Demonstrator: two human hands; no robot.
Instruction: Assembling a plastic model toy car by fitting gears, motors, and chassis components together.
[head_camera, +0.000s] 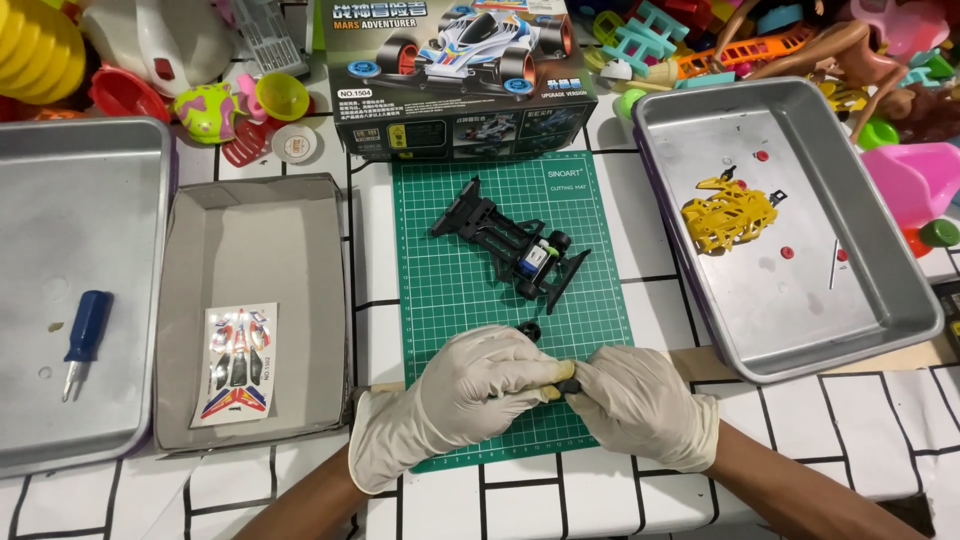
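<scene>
Now: hands (565, 390) pinch small black part (569, 385) | chassis (515, 247) beyond | trays flank mat (450, 290)

Chassis (512, 245) on the cutting mat (440, 290), between cardboard box (250, 230) left and tray (880, 290) right

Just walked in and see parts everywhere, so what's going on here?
A person in white gloves holds a small dark part between the left hand and right hand, low over a green cutting mat. A black toy car chassis lies on the mat. The right tray holds a yellow frame; the left tray holds a blue screwdriver.
</scene>
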